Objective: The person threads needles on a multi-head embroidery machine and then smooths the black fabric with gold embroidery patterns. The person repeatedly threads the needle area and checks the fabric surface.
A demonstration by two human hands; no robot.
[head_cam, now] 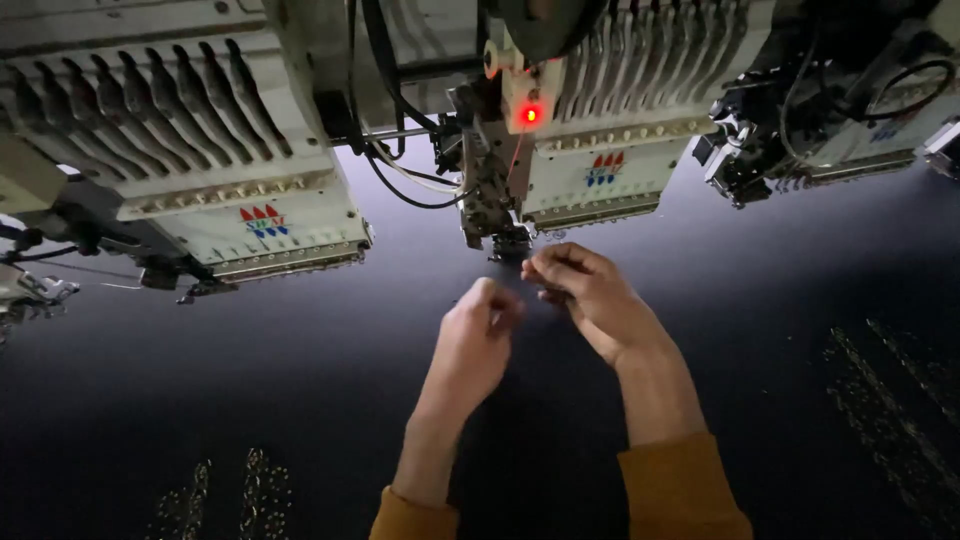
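Dark cloth (pixel 300 400) spreads under everything, with pale stitched patterns near its lower edges. Above it hang the machine heads (pixel 250 170), and the middle one shows a red lamp (pixel 530 115). Its needle foot (pixel 510 245) sits just above and between my hands. My right hand (pixel 585 295) is curled, fingertips pinched together right under that foot. My left hand (pixel 480 335) is closed too, fingers bunched just beside the right. Whether either pinch has thread in it I cannot tell; it is too fine and dark.
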